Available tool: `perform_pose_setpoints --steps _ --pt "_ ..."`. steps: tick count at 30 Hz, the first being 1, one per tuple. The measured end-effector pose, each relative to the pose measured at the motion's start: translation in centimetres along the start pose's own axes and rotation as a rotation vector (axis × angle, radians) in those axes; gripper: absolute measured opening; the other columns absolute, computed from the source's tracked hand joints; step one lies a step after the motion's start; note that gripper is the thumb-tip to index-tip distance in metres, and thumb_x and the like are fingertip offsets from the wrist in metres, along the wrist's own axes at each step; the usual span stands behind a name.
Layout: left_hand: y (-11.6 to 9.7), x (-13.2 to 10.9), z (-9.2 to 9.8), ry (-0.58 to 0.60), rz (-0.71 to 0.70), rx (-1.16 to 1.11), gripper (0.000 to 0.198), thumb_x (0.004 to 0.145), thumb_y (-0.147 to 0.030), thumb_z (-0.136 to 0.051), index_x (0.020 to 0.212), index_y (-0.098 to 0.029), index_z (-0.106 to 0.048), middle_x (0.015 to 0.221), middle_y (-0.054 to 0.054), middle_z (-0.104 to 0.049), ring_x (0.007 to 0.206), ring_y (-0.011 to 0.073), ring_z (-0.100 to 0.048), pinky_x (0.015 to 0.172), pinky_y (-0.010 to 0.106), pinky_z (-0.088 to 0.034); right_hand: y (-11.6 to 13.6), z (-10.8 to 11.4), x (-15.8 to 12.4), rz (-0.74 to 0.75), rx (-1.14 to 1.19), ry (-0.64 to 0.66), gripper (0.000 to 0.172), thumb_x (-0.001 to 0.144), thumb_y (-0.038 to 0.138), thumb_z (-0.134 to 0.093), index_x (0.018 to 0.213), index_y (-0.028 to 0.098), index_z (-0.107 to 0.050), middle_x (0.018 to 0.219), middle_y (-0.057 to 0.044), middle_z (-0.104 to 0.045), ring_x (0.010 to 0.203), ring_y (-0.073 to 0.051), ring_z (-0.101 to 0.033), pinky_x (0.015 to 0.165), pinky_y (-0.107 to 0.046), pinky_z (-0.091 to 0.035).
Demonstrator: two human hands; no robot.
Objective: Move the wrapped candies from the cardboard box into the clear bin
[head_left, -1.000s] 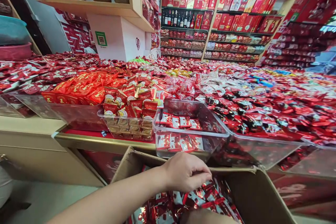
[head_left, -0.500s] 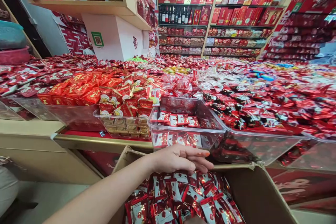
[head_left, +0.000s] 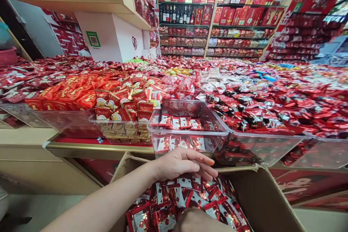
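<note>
Along the front of the long counter (head_left: 106, 149), a big cardboard box (head_left: 261, 192) is standing with its top flaps out of the way, and its worn rim is looking a bit weak, so it may bend if an arm is leaning hard on it. Just past the box, a clear bin (head_left: 187, 133) is sitting at the counter's edge; I cannot tell if the two are touching, but a bump from the box could push the bin. Next to it, a bin of durian candy (head_left: 122, 110) is heaping up above its rim, so a knock could be enough for some to slide off. The left hand (head_left: 185, 163) is hanging over the far side of the box, loose and wide, and is holding nothing that I can see; its wrist could be catching on the rim. The right hand (head_left: 202, 221) is looking blurry down among the red and white packets (head_left: 228, 212), and I cannot tell if it is holding any. Those packets are lying every which way inside the box, and they are looking shiny and slick, so a big grab could be dropping some.
</note>
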State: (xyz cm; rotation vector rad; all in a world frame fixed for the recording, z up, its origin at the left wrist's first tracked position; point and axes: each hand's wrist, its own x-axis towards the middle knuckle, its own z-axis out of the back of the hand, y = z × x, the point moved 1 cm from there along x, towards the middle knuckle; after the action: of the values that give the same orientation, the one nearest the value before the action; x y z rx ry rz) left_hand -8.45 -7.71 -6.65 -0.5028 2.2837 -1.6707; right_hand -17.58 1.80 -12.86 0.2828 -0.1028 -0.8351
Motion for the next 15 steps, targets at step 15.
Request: perform_pose_setpoints --steps 15 --pt "-0.8 -0.4 -0.2 -0.057 -0.069 0.016 0.045 0.073 -0.049 -0.058 0.105 -0.018 -0.061 0.098 0.005 -0.061 0.090 0.0138 -0.053 0.084 0.025 -0.037 -2.1 7.7 -1.9 0.198 -0.165 -1.026 0.044 0.075 0.002 -0.055 0.117 0.010 -0.047 0.099 -0.013 -0.057 0.098 -0.022 -0.050 0.081 -0.036 -0.046"
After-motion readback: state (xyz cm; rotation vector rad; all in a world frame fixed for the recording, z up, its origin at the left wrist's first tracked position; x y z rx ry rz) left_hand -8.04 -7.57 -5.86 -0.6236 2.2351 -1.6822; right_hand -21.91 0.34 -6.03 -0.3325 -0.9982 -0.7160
